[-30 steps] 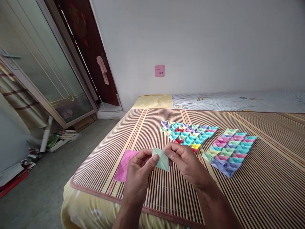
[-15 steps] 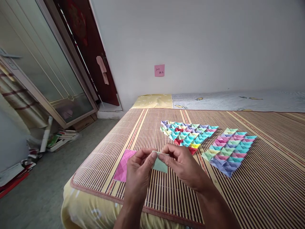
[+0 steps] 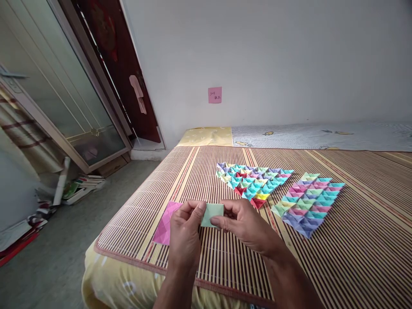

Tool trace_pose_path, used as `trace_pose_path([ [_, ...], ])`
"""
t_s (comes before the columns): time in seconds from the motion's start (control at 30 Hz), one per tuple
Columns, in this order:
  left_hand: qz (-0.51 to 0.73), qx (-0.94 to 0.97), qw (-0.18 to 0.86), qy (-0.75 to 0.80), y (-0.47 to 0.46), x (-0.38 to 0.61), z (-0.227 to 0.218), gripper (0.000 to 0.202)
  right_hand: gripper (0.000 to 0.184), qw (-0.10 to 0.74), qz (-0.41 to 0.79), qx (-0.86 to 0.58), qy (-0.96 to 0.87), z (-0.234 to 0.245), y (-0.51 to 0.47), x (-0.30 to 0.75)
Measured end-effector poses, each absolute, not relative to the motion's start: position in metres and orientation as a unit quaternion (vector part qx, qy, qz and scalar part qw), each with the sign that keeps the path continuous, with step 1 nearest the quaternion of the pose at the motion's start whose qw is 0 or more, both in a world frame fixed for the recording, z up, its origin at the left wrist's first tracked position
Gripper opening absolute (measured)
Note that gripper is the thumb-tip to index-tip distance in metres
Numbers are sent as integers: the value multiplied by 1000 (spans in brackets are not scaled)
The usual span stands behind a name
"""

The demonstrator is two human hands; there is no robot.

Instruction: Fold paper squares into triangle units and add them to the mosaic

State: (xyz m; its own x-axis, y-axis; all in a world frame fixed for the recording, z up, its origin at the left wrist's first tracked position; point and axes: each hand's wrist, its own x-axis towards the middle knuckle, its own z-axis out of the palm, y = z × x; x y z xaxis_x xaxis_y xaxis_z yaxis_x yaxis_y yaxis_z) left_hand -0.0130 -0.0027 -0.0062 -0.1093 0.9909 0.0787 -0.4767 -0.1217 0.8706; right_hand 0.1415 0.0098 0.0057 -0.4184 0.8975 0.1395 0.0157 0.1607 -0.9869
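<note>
A small pale green folded paper (image 3: 213,214) is pinched between both my hands above the striped bamboo mat (image 3: 354,240). My left hand (image 3: 185,234) grips its left edge with thumb and fingers closed. My right hand (image 3: 244,225) holds its right side, fingers curled around it. Just left of my hands a pink creased paper square (image 3: 165,223) lies flat on the mat. Beyond my hands lie two panels of joined folded paper units: a mostly teal one (image 3: 252,180) and a pink, teal and purple one (image 3: 307,201).
The mat covers a bed with a yellow sheet (image 3: 106,279) whose near-left corner drops to a grey floor. Books and papers (image 3: 80,186) lie on the floor by a glass sliding door (image 3: 64,98). A pink note (image 3: 214,95) is stuck on the wall.
The green paper has turned from a diamond stance to a flatter, level rectangle, and both hands have shifted slightly lower and closer together around it.
</note>
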Motion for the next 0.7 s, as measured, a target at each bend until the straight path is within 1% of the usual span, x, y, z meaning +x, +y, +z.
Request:
trace_pose_path([
  [0.27,619,417,543,386,-3,-14,-7,25,28,435,468,-373,-673,3,14,144],
  [0.43,621,417,539,387,-1,-12,-7,22,31,441,488,-358,-663,5,12,146],
  [0.53,641,437,524,351,-4,-10,-2,20,30,484,506,-350,-623,4,15,147],
  [0.63,626,515,482,333,-10,-9,3,7,29,536,525,-344,-565,0,19,146],
  [0.67,616,539,465,337,-12,-9,4,6,29,546,532,-342,-549,-1,19,145],
  [0.7,607,558,448,344,-13,-9,5,10,29,553,538,-340,-537,-2,20,144],
])
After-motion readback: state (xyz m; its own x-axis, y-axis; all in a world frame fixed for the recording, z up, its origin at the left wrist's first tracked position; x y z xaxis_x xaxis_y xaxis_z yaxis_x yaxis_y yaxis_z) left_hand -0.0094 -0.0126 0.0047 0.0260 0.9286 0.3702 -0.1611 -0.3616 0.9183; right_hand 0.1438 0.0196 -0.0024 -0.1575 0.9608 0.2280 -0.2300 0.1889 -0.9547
